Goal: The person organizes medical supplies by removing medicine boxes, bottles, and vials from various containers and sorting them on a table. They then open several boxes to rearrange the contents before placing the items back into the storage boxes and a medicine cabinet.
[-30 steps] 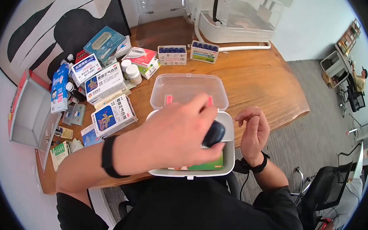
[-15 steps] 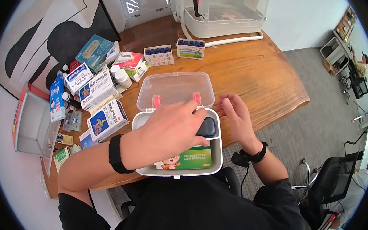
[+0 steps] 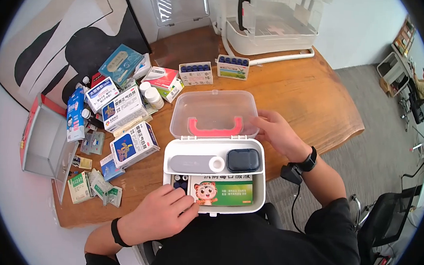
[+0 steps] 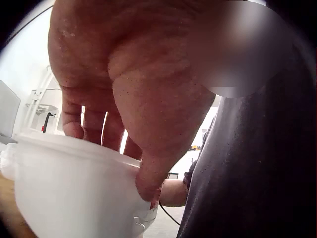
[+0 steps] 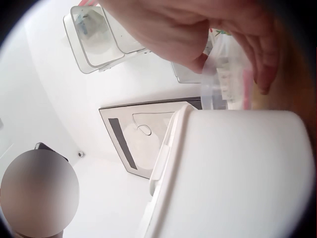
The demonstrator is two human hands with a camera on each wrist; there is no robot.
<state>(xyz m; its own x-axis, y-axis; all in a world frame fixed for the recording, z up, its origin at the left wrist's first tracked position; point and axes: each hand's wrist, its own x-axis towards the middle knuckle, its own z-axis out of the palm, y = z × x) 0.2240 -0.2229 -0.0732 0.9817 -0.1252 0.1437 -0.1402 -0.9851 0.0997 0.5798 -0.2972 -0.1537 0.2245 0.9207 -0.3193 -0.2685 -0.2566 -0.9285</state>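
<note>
A white box (image 3: 213, 209) stands at the table's front edge, its clear lid (image 3: 213, 106) with a pink handle folded back. Its upper tray holds a grey device (image 3: 190, 163) with a white ring and a dark blue case (image 3: 243, 160). Below lie a green carton (image 3: 228, 191) with a cartoon tiger and several dark vials (image 3: 180, 183). My left hand (image 3: 161, 212) grips the box's front left rim, fingers over the edge and thumb outside in the left wrist view. My right hand (image 3: 279, 136) pinches the lid's right edge between thumb and fingers, as the right wrist view shows.
Medicine cartons (image 3: 136, 145), white bottles (image 3: 154, 98) and sachets (image 3: 102, 189) crowd the table's left. Two cartons of dark-capped vials (image 3: 196, 74) (image 3: 232, 68) and a clear bin (image 3: 271, 44) stand behind the lid. An open red-edged case (image 3: 49, 137) is at the far left.
My left hand has let go of the dark case, which sits in the tray, and moved to the front left rim. My right hand has come to the lid and taken hold of its edge.
</note>
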